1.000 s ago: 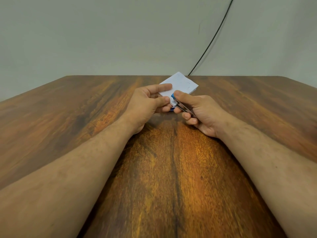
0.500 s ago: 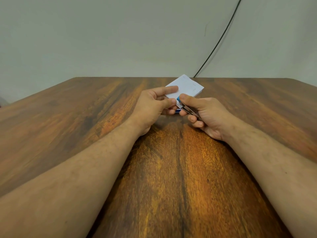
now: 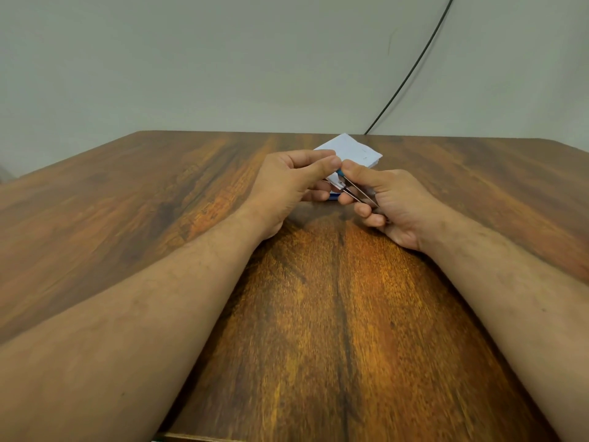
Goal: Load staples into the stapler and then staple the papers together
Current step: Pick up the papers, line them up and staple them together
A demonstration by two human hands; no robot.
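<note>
Both hands have shifted slightly rightward and farther out over the table (image 3: 159,218). Right hand (image 3: 392,205) grips the small blue stapler (image 3: 352,189), opened; left hand (image 3: 287,186) pinches at its front end, apparently seating staples too small to see. Papers (image 3: 353,151) lie just behind. Loading seems underway; next, close the stapler and bring the papers in.

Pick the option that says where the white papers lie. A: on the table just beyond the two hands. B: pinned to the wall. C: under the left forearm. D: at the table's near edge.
A: the papers lie on the table just past the left hand and the right hand, which hold the stapler in front of them.
</note>
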